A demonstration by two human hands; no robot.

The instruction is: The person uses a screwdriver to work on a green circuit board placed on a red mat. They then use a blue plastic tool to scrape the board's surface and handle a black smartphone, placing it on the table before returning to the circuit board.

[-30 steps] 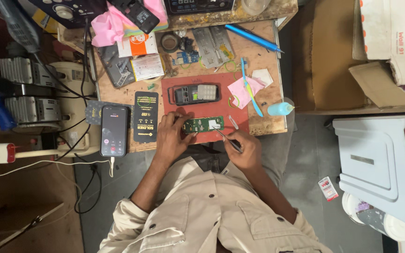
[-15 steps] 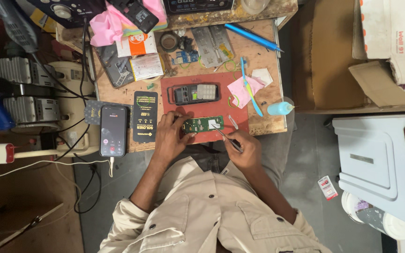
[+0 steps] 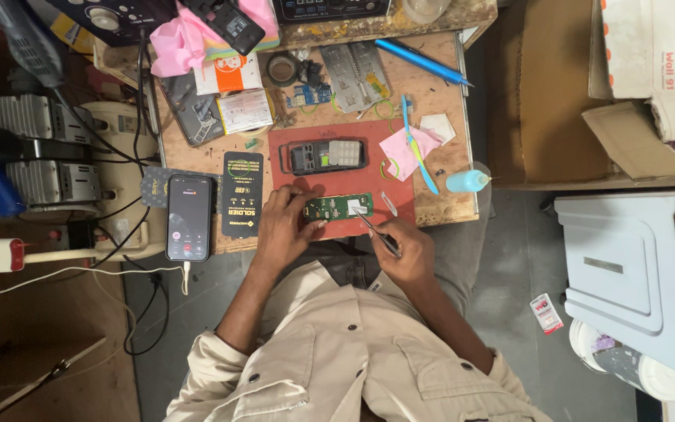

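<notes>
The left hand rests on the red mat, fingers closed on the left end of a green circuit board, pinning it flat; the right hand is closed around a thin metal tool whose tip touches the board's right part; the board is small, oblong, with a pale patch, lying near the mat's front edge; behind it sits a dark keypad phone; the cluttered wooden bench also holds a smartphone far left.
</notes>
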